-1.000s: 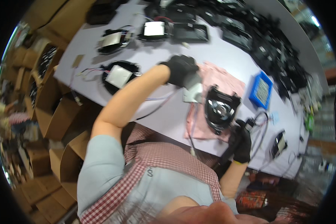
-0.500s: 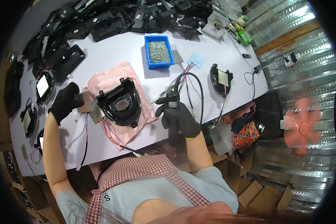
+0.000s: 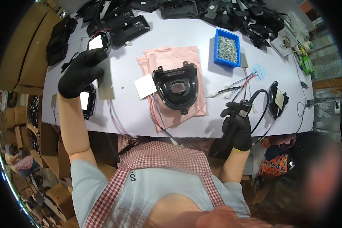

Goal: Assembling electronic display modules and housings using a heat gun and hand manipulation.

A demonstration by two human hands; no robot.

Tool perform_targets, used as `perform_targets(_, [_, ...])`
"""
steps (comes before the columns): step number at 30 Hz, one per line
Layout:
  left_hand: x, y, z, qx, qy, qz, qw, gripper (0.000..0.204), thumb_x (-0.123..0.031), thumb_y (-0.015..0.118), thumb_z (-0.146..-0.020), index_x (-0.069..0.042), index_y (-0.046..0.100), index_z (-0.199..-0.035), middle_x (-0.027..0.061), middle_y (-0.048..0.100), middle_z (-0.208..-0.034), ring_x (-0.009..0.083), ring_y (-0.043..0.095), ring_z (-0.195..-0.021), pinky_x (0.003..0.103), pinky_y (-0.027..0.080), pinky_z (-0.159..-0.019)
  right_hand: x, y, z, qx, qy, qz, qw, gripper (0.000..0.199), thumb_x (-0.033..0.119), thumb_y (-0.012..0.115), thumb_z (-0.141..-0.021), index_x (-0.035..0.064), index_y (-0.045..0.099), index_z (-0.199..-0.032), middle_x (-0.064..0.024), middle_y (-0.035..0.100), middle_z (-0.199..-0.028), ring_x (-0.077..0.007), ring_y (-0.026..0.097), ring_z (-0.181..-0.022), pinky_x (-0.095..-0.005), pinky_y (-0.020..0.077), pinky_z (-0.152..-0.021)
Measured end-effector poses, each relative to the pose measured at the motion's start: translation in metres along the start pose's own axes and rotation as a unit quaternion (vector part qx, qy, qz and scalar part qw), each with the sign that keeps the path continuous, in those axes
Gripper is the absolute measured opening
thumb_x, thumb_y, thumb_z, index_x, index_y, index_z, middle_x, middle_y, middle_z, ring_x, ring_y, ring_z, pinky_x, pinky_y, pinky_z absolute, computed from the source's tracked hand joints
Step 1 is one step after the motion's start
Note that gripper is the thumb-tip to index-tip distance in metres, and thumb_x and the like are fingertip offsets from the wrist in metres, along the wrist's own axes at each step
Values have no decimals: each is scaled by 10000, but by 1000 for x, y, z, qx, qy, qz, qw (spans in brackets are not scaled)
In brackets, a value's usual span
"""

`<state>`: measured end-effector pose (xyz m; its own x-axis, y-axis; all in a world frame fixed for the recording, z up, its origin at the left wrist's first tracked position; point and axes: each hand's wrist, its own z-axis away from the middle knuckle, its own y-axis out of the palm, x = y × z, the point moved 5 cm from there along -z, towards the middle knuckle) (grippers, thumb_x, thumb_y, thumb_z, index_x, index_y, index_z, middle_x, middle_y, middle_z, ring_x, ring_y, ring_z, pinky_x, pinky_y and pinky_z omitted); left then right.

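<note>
My left hand (image 3: 81, 74), in a black glove, pinches a thin grey-beige panel (image 3: 107, 85) at the left of the table; its wires trail toward the near edge. My right hand (image 3: 237, 131), also gloved, is wrapped round a black corded electric screwdriver (image 3: 244, 108) near the front edge, its lower end dark and blurred. Between the hands, a glossy black plastic housing (image 3: 189, 100) with a central opening lies on a folded pink cloth (image 3: 201, 106). Against the housing's left side rests a white square panel (image 3: 144, 86) with wires running toward me.
A blue tray (image 3: 216, 51) of screws stands at the back right, beside a bundle of wires (image 3: 235, 88). One black unit (image 3: 277, 99) lies right; others (image 3: 89, 100) sit by my left arm. Black housings (image 3: 131, 30) crowd the far edge. Cardboard boxes (image 3: 51, 142) stand lower left.
My view has swung left. My left hand has carried the panel away from the housing, leftward and farther back. My right hand still grips the screwdriver, now farther right of the housing.
</note>
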<state>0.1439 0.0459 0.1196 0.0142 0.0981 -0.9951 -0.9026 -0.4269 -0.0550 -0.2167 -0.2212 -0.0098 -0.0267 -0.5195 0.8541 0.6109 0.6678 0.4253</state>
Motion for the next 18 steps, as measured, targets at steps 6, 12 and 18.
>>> perform_targets(6, [48, 77, -44, 1, -48, -56, 997, 232, -186, 691, -887, 0, 655, -1020, 2, 635, -869, 72, 576, -812, 244, 475, -728, -13, 41, -25, 52, 25, 9, 998, 436, 134, 575, -871, -14, 511, -1277, -83, 609, -975, -151, 600, -600, -274, 494, -534])
perform_targets(12, [87, 107, -64, -52, -79, -101, 990, 254, -231, 680, -873, 3, 667, -972, 32, 644, -795, 102, 595, -728, 265, 494, -673, -30, 69, -34, 102, 73, 0, 992, 438, 107, 592, -889, 2, 510, -1306, -79, 634, -975, -143, 609, -633, -276, 504, -563])
perform_targets(18, [79, 117, -66, -62, -49, -168, 983, 272, -255, 659, -874, -8, 670, -988, 54, 648, -762, 116, 600, -697, 280, 499, -654, -32, 71, -34, 82, 85, 32, 993, 467, 151, 550, -874, -20, 490, -1304, -105, 618, -994, -148, 586, -587, -267, 477, -514])
